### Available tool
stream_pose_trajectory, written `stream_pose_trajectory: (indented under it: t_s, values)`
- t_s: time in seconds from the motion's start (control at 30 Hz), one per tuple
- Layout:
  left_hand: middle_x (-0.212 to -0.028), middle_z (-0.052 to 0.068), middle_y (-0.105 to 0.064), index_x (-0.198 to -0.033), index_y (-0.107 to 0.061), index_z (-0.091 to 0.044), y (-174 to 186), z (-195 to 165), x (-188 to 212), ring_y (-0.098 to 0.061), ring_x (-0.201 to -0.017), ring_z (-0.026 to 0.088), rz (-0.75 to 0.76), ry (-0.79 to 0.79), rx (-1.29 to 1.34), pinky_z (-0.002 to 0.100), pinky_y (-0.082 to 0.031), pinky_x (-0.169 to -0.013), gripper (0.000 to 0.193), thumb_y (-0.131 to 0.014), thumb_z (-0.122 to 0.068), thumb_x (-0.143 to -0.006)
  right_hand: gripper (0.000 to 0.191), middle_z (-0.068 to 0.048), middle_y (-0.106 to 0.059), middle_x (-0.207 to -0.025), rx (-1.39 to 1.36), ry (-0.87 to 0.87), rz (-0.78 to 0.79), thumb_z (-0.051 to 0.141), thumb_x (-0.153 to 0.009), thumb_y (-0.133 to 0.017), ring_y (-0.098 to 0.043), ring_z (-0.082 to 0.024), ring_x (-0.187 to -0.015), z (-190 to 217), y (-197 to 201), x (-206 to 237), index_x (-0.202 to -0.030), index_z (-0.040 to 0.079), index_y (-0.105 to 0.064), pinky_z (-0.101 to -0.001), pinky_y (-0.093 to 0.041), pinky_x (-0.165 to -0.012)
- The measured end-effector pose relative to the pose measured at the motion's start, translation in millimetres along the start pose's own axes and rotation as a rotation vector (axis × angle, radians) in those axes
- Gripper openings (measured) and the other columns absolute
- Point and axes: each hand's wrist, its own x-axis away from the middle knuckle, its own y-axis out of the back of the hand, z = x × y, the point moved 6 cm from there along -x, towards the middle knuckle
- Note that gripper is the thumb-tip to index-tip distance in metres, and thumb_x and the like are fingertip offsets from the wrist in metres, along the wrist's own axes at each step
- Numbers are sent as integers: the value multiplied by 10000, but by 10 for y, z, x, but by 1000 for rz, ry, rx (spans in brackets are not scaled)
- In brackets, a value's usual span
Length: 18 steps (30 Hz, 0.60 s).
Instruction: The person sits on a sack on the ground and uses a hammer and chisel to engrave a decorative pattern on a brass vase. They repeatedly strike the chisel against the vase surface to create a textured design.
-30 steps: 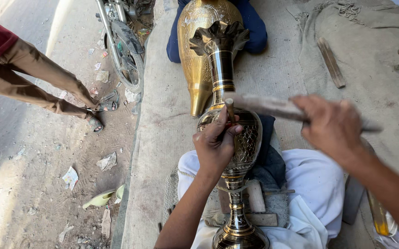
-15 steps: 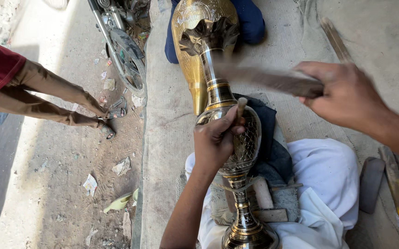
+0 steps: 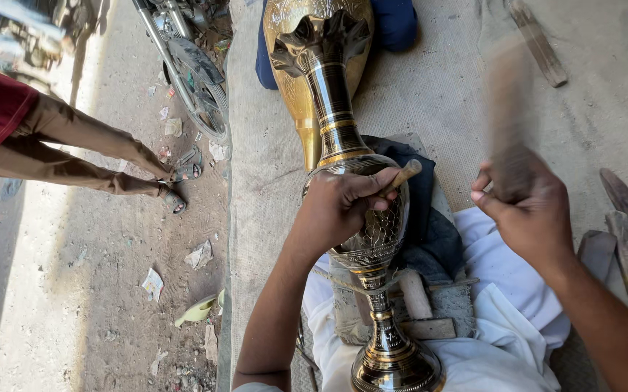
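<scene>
1. Dusty ground (image 3: pixel 96 290) lies open at far left, where another person's legs (image 3: pixel 89 156) stand near a motorcycle wheel (image 3: pixel 198 87).
2. Beside it, the mat's edge (image 3: pixel 230 239) runs straight down.
3. Left hand (image 3: pixel 343 207) pinches a small punch (image 3: pixel 401 176) against the brass vase (image 3: pixel 350 145) across the lap.
4. Right hand (image 3: pixel 528 214) clamps a blurred mallet (image 3: pixel 506 109); bare mat (image 3: pixel 445 87) lies beyond.

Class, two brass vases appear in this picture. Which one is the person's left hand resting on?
The near vase with the dark engraved body, lying across the person's lap, under the left hand. The plain golden vase lies farther off, untouched.
</scene>
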Motion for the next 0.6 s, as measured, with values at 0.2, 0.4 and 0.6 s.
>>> stream_pose_trajectory:
  t_s: [0.2,0.4,0.6]
  values:
    - [-939,31,-791,-1292,-707,-152,-1,-2,71,-771,-838,120,-74,50,8,275,-620,-787,490,-711,84,-863,340,-63,-721,-899,130,62,89,13,-833,-758,-685,-181,-823,236,38,-183,-1144,121,-673,-332,-553,-717]
    - [-964,49,-793,-1289,-706,-153,0,57,157,-783,-867,132,-123,42,-25,290,-623,-798,495,-744,71,-849,331,-31,-716,-916,194,104,192,23,-835,-742,-687,-130,-820,463,36,-312,-1134,151,-680,-294,-558,-750]
    - [-1000,59,-795,-1289,-699,-124,9,83,260,-801,-902,153,-203,-18,5,290,-643,-819,478,-711,85,-860,275,-64,-730,-854,241,149,190,115,-857,-732,-698,-167,-759,566,63,-274,-1125,159,-687,-316,-558,-690]
